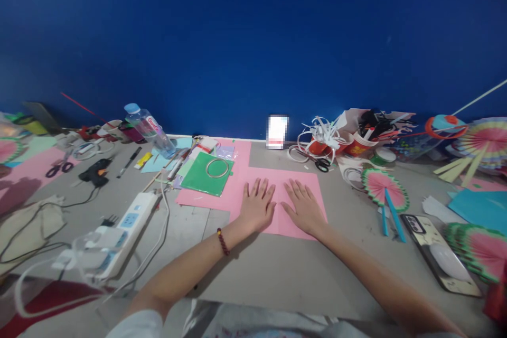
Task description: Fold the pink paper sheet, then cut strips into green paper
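A sheet of pink paper point(283, 182) lies on the grey table in front of me. On its left part my left hand point(257, 205) rests flat, fingers spread. My right hand point(304, 207) lies flat on its right part, also spread, with a strip of bare pink between the two thumbs. Neither hand holds anything. Left of my left hand is a green paper packet point(206, 182) with a silver ring point(217, 168) on it, over more pink paper.
At left lie a power strip point(129, 232), a glue gun point(95, 171) and a leaning water bottle point(152, 129). A phone point(439, 253), a watermelon-coloured paper fan point(384, 190) and black-handled scissors point(322, 165) are at right. Red cups point(359, 145) stand near the blue wall point(253, 47).
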